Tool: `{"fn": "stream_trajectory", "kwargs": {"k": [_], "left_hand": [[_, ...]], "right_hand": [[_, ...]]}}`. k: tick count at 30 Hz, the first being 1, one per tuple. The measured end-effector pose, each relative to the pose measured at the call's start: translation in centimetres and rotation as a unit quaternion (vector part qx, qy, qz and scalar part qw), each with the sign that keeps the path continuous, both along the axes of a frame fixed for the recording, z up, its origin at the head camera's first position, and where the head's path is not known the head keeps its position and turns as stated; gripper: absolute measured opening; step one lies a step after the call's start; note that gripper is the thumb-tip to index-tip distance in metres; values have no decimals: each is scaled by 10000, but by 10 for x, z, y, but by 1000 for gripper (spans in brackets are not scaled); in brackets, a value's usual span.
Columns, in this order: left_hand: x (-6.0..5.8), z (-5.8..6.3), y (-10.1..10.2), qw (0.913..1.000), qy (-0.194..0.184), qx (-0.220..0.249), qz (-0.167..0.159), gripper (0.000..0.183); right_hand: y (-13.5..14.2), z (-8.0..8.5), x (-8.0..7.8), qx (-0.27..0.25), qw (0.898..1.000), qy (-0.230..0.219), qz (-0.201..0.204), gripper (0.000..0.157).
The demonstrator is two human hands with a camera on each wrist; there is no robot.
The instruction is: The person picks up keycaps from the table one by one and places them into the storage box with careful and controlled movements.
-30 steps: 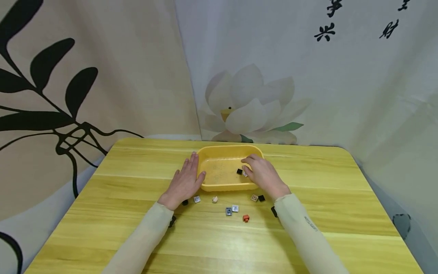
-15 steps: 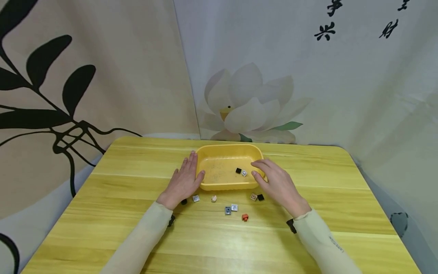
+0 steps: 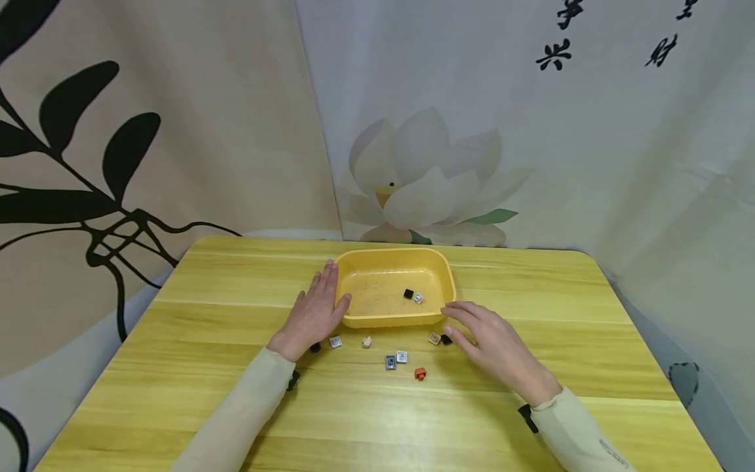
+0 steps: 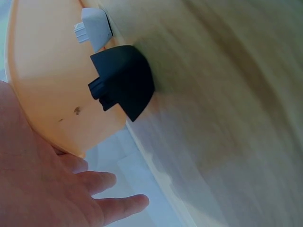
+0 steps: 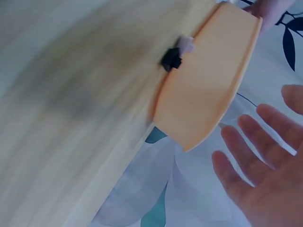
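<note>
A yellow plastic tray [image 3: 389, 322] sits toward the back of the table, with a black piece [image 3: 408, 294] and a white piece [image 3: 418, 297] inside; both look like small keycaps. My left hand [image 3: 309, 318] rests along the tray's left side, fingers straight. Off the tray's front right corner hovers my right hand [image 3: 495, 344], fingers spread and holding nothing. Close to its thumb lie a beige keycap-like piece [image 3: 434, 338] and a black one [image 3: 446, 339]. The left wrist view shows a black piece [image 4: 125, 78] with a stem, beside a white one [image 4: 96, 28].
In front of the tray, more small pieces are scattered on the wooden table [image 3: 354, 419]: a blue-grey one [image 3: 390, 362], a white one [image 3: 402, 356], a red one [image 3: 420, 373], a cream one [image 3: 367, 342]. A printed curtain [image 3: 472, 85] hangs behind the table.
My right hand has left the inside of the tray and moved right and toward me, uncovering the black and white pieces there. The left hand stays at the tray's side.
</note>
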State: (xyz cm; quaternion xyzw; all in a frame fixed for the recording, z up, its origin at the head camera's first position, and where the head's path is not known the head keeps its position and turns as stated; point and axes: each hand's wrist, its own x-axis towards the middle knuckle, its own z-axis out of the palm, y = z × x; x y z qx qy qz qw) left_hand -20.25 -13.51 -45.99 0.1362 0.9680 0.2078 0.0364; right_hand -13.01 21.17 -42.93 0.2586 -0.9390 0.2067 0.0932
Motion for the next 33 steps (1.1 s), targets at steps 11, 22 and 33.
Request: {"fn": "stream_trajectory", "kwargs": {"k": [11,22,33], "left_hand": [[0,-1,-4,10000,9,40,-4,77],[1,0,-4,10000,19,4,-4,77],[1,0,-2,10000,-27,-13,-14,78]], "right_hand": [[7,-18,9,488,9973,-140,526,44],[4,-29,8,953,9918,-446,724,54],[-2,-33,6,1083,9924,-234,531,37]]}}
